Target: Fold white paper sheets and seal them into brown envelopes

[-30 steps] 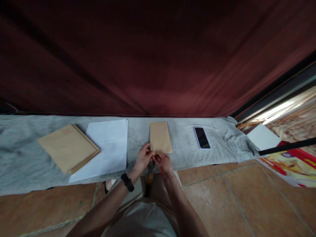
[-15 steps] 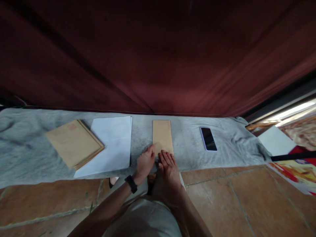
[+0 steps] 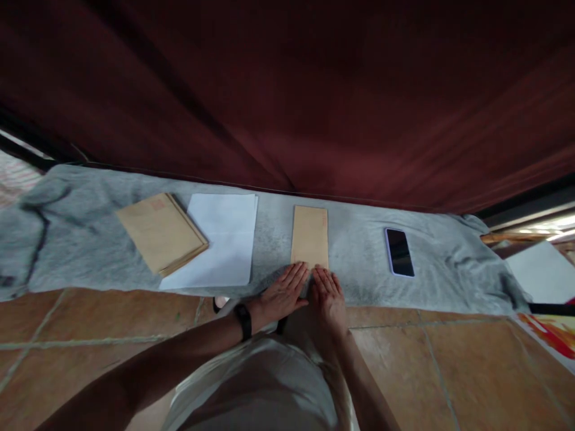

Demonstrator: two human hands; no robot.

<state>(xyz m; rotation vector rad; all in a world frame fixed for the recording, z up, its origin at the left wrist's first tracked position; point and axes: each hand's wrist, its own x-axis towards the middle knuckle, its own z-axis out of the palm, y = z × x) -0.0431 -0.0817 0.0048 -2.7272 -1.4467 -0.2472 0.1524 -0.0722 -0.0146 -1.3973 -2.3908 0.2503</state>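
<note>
Two-handed pressing posture at a narrow tabletop (image 3: 359, 245) draped in grey cloth. A kraft envelope (image 3: 309, 233) lies flat before the person, its long axis pointing away and faint red marks near the far right corner. The left hand (image 3: 284, 293) and right hand (image 3: 330, 302) rest palm down across its near end, a placement that probably spreads pressure along that edge and keeps the paper from sliding. Grip, both hands: fingers extended and laid side by side, clasping nothing; contact is by the fingers from above. The left thumb stands apart from its fingers; the fingertips of the two hands nearly meet. The left forearm, bearing a black wristband (image 3: 243, 321), slants in from the lower left; the right rises more steeply, so the hands converge on the midline. To the left, a stack of kraft envelopes (image 3: 162, 233) overlaps white paper sheets (image 3: 227, 239), apparently supplies within reach. To the right, a smartphone (image 3: 399, 252) lies well apart, seemingly out of the working area.
</note>
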